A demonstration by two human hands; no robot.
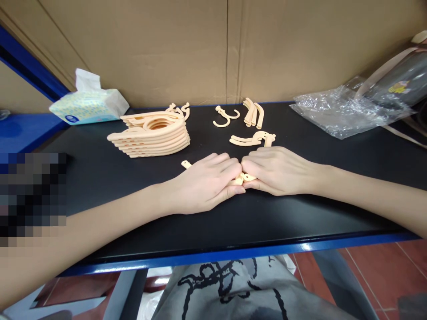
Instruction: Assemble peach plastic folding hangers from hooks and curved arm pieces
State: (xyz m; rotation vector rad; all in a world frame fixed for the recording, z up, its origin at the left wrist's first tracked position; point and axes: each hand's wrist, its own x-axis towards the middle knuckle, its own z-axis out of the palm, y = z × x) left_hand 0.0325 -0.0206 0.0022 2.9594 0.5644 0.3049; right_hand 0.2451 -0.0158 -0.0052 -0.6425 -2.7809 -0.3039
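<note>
My left hand [210, 183] and my right hand [278, 171] meet knuckle to knuckle over the black table. Both are closed around cream plastic hanger pieces [248, 177], which show between the thumbs. One rounded end [186, 164] sticks out past my left hand; my fingers hide most of the rest. Just beyond my right hand lie a few curved hanger parts [247, 141], one partly covered by the hand. Farther back are loose hanger hooks [223, 119] and a small group of curved hanger arms [253, 113].
A stack of cream folding hangers [153, 140] stands at the left, with small pieces [182, 110] behind it. A tissue pack [90, 104] sits at the back left. Crumpled clear plastic [343, 109] and a transparent bag [393, 80] are at the right. The table's blue edge [233, 255] is nearest me.
</note>
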